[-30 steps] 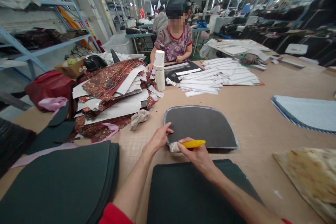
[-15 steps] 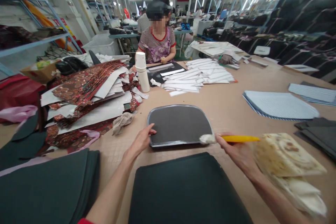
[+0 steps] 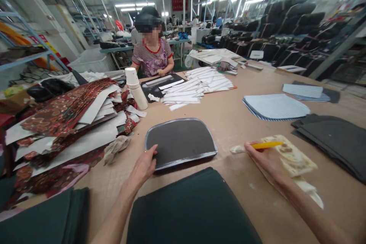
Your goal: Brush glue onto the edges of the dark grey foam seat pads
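Observation:
A dark grey rounded panel (image 3: pixel 180 142) with a pale rim lies on the brown table (image 3: pixel 228 122). My left hand (image 3: pixel 144 166) rests on its near left corner, fingers stretched flat. My right hand (image 3: pixel 264 158) is closed round a yellow-handled brush (image 3: pixel 259 146) whose whitish tip points left, just off the panel's right edge. Under that hand lies a glue-stained board (image 3: pixel 288 156). A dark green cut piece (image 3: pixel 188 209) lies in front of me.
A person in a striped shirt (image 3: pixel 151 55) works across the table by white strips (image 3: pixel 197 87) and stacked paper cups (image 3: pixel 135 87). Patterned red fabric pieces (image 3: pixel 63 114) pile at left. Striped panels (image 3: pixel 274 106) and dark pieces (image 3: pixel 331 137) lie at right.
My right hand has carried the brush from the panel's near left edge rightward, off the panel and over the stained board. The left hand stays on the panel's corner. The view has swung right.

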`<state>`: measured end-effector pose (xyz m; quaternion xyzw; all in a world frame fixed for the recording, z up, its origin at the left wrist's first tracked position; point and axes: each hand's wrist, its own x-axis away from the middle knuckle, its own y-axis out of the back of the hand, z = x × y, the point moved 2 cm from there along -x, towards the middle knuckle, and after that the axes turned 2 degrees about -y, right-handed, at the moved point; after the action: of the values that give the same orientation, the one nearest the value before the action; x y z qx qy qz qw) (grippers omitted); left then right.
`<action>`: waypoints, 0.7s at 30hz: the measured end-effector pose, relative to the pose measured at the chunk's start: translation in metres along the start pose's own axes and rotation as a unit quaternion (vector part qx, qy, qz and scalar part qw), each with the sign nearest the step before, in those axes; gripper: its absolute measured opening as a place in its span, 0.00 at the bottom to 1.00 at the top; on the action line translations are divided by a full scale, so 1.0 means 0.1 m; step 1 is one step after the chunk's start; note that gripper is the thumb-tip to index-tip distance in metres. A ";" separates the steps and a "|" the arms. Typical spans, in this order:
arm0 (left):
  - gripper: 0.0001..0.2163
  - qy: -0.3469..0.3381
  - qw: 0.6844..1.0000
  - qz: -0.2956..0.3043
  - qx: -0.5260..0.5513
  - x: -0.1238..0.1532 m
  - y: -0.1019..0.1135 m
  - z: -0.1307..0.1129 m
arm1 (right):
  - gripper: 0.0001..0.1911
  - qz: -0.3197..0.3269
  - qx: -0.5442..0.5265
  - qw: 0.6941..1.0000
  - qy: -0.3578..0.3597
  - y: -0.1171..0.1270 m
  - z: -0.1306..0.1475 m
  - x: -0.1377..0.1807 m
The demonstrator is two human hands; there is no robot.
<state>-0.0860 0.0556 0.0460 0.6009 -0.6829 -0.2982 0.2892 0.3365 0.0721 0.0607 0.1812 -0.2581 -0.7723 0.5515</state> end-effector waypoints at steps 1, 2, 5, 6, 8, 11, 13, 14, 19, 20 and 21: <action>0.26 -0.015 1.000 0.004 -0.015 -0.02 -0.07 -0.16 | 0.19 -0.016 0.006 1.000 -0.008 0.03 0.01 -0.01; 0.26 -0.031 0.999 0.012 -0.032 -0.04 -0.15 -0.33 | 0.18 -0.024 0.006 1.000 -0.011 0.01 0.05 -0.01; 0.30 -0.051 0.988 0.066 -0.133 -0.10 -0.42 -0.76 | 0.16 -0.023 -0.028 0.999 0.013 -0.20 0.20 -0.03; 0.31 -0.043 0.982 0.083 -0.166 -0.13 -0.49 -0.84 | 0.16 -0.020 -0.050 0.998 0.025 -0.29 0.25 -0.05; 0.32 -0.024 0.974 0.103 -0.201 -0.18 -0.56 -0.92 | 0.17 -0.013 -0.091 0.995 0.040 -0.46 0.29 -0.12; 0.31 -0.018 0.971 0.115 -0.211 -0.24 -0.56 -0.91 | 0.19 -0.002 -0.125 0.991 0.054 -0.66 0.31 -0.28; 0.31 -0.020 0.969 0.125 -0.213 -0.25 -0.53 -0.89 | 0.20 0.005 -0.137 0.988 0.071 -0.77 0.33 -0.42; 0.31 -0.022 0.969 0.129 -0.211 -0.25 -0.52 -0.88 | 0.20 0.010 -0.144 0.986 0.081 -0.81 0.35 -0.48; 0.33 -0.017 0.976 0.133 -0.170 -0.24 -0.51 -0.88 | 0.16 0.049 -0.142 0.982 0.115 -0.82 0.42 -0.54; 0.33 -0.016 0.978 0.132 -0.163 -0.24 -0.51 -0.88 | 0.15 0.058 -0.135 0.982 0.119 -0.78 0.40 -0.46; 0.33 -0.018 0.979 0.130 -0.156 -0.25 -0.51 -0.87 | 0.14 0.067 -0.127 0.982 0.123 -0.72 0.37 -0.36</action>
<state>0.0158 0.0697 0.0633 0.4496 -0.7052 -0.3715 0.4031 0.2728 0.1321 0.0475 0.1857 -0.0996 -0.7318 0.6482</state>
